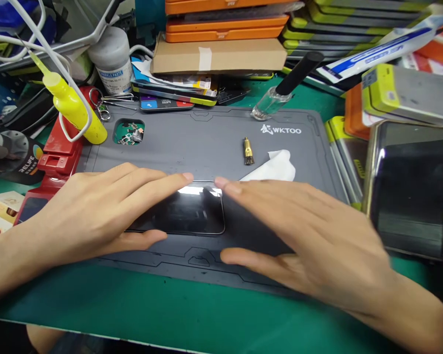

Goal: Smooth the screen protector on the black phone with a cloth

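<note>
A black phone (192, 212) lies screen up on a grey work mat (206, 142). My left hand (96, 211) rests flat over the phone's left end, fingers stretched along its far edge and thumb at its near edge. My right hand (299, 231) hovers just right of the phone, fingers stretched out and slightly blurred, fingertips close to the phone's top right corner. Neither hand holds anything. A white cloth (276, 167) and a small brass brush head (248, 150) lie on the mat behind my right hand.
A yellow squeeze bottle (72, 105), a white jar (112, 61) and a red tool (61, 150) stand at the left. A cardboard box (221, 55), orange cases (225, 22), a clear bottle with black cap (280, 91) are at the back. Boxes and a dark film roll (409, 196) crowd the right.
</note>
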`<state>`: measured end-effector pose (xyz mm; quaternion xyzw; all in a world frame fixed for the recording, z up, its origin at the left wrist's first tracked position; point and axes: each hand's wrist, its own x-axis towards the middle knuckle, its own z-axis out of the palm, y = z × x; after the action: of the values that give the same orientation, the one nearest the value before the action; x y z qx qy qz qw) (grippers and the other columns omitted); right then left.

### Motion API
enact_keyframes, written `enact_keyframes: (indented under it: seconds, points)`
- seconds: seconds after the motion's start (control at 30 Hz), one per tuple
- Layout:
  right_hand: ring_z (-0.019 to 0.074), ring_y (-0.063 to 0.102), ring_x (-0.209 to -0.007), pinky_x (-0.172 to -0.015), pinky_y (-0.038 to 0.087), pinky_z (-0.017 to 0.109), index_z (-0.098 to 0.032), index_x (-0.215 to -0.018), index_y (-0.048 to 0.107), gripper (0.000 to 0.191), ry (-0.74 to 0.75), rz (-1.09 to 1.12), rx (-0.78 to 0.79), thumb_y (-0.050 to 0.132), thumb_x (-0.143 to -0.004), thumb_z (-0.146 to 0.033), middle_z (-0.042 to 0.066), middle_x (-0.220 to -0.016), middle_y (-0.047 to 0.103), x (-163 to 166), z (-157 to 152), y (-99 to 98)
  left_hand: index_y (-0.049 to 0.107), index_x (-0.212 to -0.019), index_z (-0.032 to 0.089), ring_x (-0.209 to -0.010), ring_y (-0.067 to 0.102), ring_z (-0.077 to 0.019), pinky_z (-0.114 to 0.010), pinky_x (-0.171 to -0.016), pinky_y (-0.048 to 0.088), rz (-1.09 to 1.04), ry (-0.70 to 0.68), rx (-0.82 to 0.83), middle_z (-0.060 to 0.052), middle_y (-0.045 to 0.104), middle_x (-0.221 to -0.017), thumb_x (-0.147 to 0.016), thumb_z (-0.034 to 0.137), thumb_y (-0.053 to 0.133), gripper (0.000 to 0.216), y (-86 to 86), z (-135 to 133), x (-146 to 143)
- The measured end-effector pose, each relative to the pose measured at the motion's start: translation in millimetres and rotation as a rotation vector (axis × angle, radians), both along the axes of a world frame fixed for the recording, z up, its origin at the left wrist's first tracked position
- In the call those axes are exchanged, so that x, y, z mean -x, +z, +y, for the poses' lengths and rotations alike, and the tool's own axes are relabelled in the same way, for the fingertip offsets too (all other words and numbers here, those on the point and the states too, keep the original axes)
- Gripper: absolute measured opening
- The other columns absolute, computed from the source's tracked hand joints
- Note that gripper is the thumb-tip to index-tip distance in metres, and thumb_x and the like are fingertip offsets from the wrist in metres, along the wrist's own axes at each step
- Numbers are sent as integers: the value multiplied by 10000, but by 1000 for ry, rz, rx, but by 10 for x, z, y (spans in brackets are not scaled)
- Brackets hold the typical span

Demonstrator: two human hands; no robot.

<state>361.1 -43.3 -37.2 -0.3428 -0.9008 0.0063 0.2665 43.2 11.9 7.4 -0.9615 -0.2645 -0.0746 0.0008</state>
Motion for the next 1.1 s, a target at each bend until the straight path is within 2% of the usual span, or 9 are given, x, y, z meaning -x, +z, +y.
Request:
enact_keyframes:
  seconds: [0.1, 0.23, 0.4, 0.6, 0.73, 0.83, 0.97, 1.1]
  points:
    - [374, 645, -1425, -1143, 585, 570, -159, -1733, 261, 920, -43, 69, 172, 754, -1013, -452, 228, -1579, 616, 75, 33, -29, 445, -1612, 243, -1161, 779, -282, -372, -781, 659, -13, 15, 8, -106, 774, -1361, -1085, 509, 574, 604, -8, 2, 3]
    - [357, 622, -1449, -1158, 560, 568, -213, -1751, 201, 896, -61, 91, 264, 726, -1041, -362, 205, -1599, 604, 88, 37, -50, 454, -1610, 218, -1144, 783, -293, -377, -783, 645, -31, -2, 6, -116, 773, -1360, -1071, 514, 608, 634, -16, 11, 3]
    - [328, 661, -1398, -1138, 568, 533, -236, -1740, 233, 856, -77, 133, 343, 715, -1046, -371, 156, -1524, 678, 67, 49, -32, 476, -1593, 243, -1192, 771, -296, -374, -773, 645, -22, 4, 22, -94, 768, -1379, -1076, 548, 574, 608, -8, 18, 16]
    - [311, 648, -1401, -1147, 547, 529, -252, -1722, 268, 831, -58, 123, 347, 727, -1034, -329, 160, -1553, 649, 83, 74, -6, 477, -1591, 223, -1213, 762, -320, -426, -851, 676, 15, -8, 9, -130, 763, -1371, -1096, 583, 498, 612, -17, 30, 27]
    - [295, 644, -1399, -1144, 548, 514, -203, -1697, 300, 780, -64, 94, 347, 710, -1043, -316, 170, -1561, 642, 98, 79, 14, 437, -1638, 242, -1183, 769, -317, -400, -834, 687, 26, -20, 16, -128, 744, -1407, -1096, 596, 480, 649, 12, 37, 44]
    - [289, 649, -1390, -1147, 547, 509, -189, -1675, 329, 725, -50, 87, 337, 681, -1059, -335, 167, -1555, 647, 101, 83, 11, 384, -1680, 280, -1211, 752, -311, -388, -927, 664, 77, 3, 100, -101, 691, -1495, -1098, 588, 491, 667, 89, 50, 102]
    - [294, 649, -1392, -1157, 546, 504, -207, -1667, 352, 698, -67, 93, 350, 665, -1067, -381, 158, -1541, 653, 95, 79, -11, 254, -1733, 356, -1353, 657, -360, -496, -1143, 555, 177, 93, 228, -98, 574, -1617, -1035, 675, 581, 834, 198, 89, 300]
    - [304, 645, -1399, -1155, 553, 514, -230, -1674, 357, 681, -78, 93, 333, 645, -1076, -385, 151, -1532, 658, 88, 59, -54, 241, -1729, 367, -1441, 578, -350, -468, -1180, 503, 234, 145, 327, -93, 525, -1641, -1016, 660, 631, 864, 243, 113, 501]
